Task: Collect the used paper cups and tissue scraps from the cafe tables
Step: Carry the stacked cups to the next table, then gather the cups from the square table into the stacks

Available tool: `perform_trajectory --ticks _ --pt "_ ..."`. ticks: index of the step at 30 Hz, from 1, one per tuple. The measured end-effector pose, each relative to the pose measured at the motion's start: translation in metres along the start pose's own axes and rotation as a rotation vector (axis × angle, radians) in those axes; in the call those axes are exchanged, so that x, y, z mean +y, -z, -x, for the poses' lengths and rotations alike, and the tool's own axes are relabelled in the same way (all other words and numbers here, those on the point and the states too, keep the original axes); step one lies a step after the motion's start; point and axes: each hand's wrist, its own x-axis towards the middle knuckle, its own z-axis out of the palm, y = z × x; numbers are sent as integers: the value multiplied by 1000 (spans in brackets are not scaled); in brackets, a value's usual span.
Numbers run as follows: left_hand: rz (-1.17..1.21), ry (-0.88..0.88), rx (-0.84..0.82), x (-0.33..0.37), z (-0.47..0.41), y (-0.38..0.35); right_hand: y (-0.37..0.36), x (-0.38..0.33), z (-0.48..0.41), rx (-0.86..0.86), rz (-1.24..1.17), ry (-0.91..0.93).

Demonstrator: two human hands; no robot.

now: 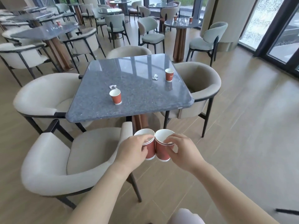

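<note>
Left hand [135, 147] is gripping the left cup stack [150, 150], nested red paper cups, with fingers curling over the rim. Right hand [181, 151] is pinching the right cup stack [162, 153] at its rim. The stacks are touching side by side in front of the grey table [137, 109]. On the table, the near cup [115, 97] is standing upright, with the near tissue scrap [112, 86] just behind it. The far cup [169, 75] is standing with the far tissue scrap [155, 77] just beside it.

Paper cups [115, 98] showing rust-red with white insides, tissue scraps [155, 77] showing white, table top [137, 97] gleaming speckled blue-grey, chairs [48, 167] wearing cream, floor [242, 126] running tan.
</note>
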Motion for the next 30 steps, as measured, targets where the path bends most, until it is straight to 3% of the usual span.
perform_trajectory --ticks 11,17,22,30 --pt "32 78 -33 -57 -179 -19 -8 63 -194 -74 -36 70" --pt "-17 161 40 -67 -272 -21 -7 100 -304 -126 -56 130" --pt "57 270 65 -83 -311 -24 -17 118 -362 -203 -74 202" --pt "66 415 271 -139 -350 9 -50 105 -440 -296 -104 267"
